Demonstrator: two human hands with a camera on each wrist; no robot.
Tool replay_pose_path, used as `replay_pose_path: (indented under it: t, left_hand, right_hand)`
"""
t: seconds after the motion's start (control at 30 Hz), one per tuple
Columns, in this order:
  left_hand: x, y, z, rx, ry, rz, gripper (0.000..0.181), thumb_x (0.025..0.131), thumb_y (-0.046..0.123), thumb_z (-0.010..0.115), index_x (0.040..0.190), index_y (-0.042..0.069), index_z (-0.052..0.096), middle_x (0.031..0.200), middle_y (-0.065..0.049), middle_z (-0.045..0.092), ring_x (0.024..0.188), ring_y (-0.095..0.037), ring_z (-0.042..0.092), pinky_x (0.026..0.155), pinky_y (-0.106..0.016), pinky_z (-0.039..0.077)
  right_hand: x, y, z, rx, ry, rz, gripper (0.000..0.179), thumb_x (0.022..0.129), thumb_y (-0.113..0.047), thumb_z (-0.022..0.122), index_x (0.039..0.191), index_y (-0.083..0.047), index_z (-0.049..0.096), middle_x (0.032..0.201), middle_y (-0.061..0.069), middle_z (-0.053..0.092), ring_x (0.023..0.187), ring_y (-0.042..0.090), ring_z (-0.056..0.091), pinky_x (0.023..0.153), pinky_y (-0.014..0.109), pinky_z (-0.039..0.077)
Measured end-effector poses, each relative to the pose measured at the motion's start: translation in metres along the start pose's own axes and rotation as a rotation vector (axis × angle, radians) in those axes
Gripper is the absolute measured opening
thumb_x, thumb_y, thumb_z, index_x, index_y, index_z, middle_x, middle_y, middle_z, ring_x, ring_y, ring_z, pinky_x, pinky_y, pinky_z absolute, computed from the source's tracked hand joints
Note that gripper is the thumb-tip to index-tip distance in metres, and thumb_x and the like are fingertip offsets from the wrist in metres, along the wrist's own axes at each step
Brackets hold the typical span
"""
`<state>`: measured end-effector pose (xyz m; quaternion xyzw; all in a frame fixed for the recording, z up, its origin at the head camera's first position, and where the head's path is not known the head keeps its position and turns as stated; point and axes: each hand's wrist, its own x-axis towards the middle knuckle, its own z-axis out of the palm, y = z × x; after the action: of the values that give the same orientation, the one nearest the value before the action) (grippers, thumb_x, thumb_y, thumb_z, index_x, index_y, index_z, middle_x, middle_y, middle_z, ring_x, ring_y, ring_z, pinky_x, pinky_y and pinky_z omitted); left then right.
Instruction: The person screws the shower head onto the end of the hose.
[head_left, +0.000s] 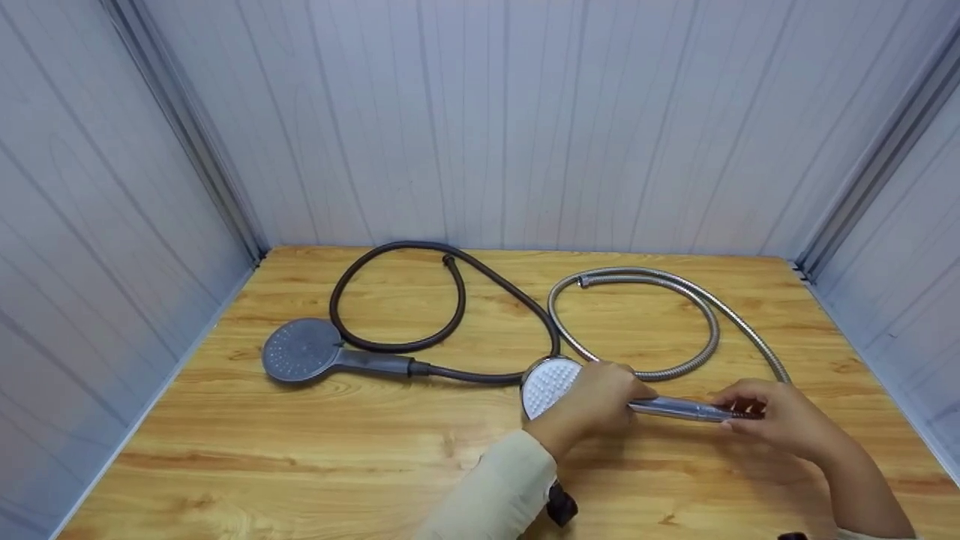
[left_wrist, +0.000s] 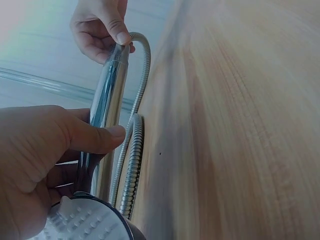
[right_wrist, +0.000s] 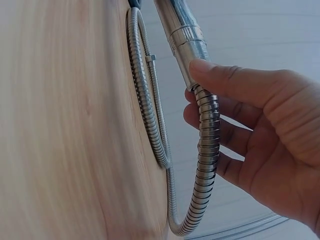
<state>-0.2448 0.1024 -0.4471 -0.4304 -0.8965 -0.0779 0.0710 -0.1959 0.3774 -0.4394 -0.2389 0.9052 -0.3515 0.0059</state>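
Note:
A chrome hand shower with a white nozzle face is held between both hands, close over the table. My left hand grips its handle near the head, the thumb laid across the chrome in the left wrist view. At the handle's other end, my right hand pinches the metal collar between thumb and fingertips. From that collar a silver ribbed hose bends down past the right fingers. The hose's far part lies coiled on the table, its loose end showing at the back.
To the left lies a dark grey hand shower with its black hose looped behind it. That hose runs right, beside the silver coil. Pale panelled walls enclose the wooden table at the back and both sides.

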Motion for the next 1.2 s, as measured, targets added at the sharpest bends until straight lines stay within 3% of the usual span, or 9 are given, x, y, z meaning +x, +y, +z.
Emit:
replay_pose_path:
  t: [0.6, 0.83, 1.2]
  left_hand:
    - [0.020, 0.011, 0.008, 0.102, -0.096, -0.074, 0.040, 0.087, 0.021, 0.069, 0.119, 0.044, 0.068, 0.099, 0.021, 0.067, 0.086, 0.003, 0.059, 0.067, -0.018, 0.046]
    - [0.029, 0.011, 0.013, 0.052, -0.142, -0.126, 0.039, 0.091, 0.014, 0.065, 0.116, 0.044, 0.068, 0.107, 0.023, 0.067, 0.094, 0.004, 0.059, 0.074, -0.017, 0.045]
    - [0.036, 0.014, 0.017, 0.029, -0.166, -0.150, 0.038, 0.090, 0.013, 0.069, 0.115, 0.042, 0.070, 0.105, 0.021, 0.067, 0.093, 0.004, 0.057, 0.080, -0.016, 0.045]
  right_hand:
    - [0.000, 0.015, -0.003, -0.046, -0.033, 0.070, 0.019, 0.082, -0.009, 0.077, 0.101, -0.006, 0.071, 0.093, 0.002, 0.068, 0.077, 0.005, 0.057, 0.064, 0.024, 0.050]
    - [0.005, 0.022, 0.001, -0.095, -0.085, 0.091, 0.018, 0.082, -0.011, 0.078, 0.098, -0.008, 0.071, 0.090, -0.001, 0.067, 0.077, 0.004, 0.057, 0.063, 0.026, 0.049]
    - [0.010, 0.029, 0.000, -0.046, -0.155, 0.175, 0.015, 0.084, -0.007, 0.073, 0.098, -0.009, 0.070, 0.088, 0.000, 0.065, 0.079, 0.008, 0.057, 0.067, 0.026, 0.049]
